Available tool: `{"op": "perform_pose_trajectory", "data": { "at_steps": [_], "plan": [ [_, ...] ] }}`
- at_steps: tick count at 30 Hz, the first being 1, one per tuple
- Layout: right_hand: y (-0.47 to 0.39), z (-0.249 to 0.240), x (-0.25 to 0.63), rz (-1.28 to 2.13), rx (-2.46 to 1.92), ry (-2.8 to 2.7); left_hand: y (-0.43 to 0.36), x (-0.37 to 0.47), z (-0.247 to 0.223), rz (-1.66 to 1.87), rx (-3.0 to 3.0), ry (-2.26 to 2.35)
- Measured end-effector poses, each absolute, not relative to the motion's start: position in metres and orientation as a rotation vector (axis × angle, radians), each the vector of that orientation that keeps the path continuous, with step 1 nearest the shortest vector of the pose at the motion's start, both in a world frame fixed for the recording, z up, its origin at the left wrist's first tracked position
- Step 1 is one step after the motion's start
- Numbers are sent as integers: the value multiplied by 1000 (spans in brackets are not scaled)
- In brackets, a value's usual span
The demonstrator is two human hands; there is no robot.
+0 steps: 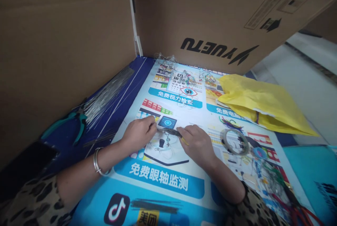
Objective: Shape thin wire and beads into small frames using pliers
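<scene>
Brown cardboard (184, 12) behind — right hand (198, 144) grips tapered pliers (173, 132), probably metal.

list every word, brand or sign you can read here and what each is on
"YUETU": cardboard panel, upside down
"免费视力检查": upper-left poster banner
"免费电脑": banner beside it, end under yellow bag
"免费眼轴监测": lower banner
"美团": yellow tile
Music-note sign: black tile
"E" shapes: eye chart
Too small or blurred: panel's small print, blue item's marks
</scene>
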State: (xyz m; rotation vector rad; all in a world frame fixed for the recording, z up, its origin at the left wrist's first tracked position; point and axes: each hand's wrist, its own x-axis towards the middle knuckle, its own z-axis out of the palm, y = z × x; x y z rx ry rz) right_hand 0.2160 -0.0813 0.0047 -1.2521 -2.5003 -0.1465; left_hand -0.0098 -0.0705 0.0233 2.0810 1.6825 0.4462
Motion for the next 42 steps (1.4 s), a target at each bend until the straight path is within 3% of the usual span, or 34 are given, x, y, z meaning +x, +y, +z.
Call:
{"op": "perform_pose_trajectory", "data": {
  "at_steps": [11, 28, 42],
  "plan": [
    [-78, 1, 217, -1, -1261, -2383, -69, -8, 28, 321, 2096, 1729],
    [-72, 1, 218, -3, -1221, -2321, -33, -11, 39, 280, 1754, 1071],
    [-71, -3, 219, 9, -1225, -2284, -34, -4, 28, 304, 1611, 1052]
  ]
}}
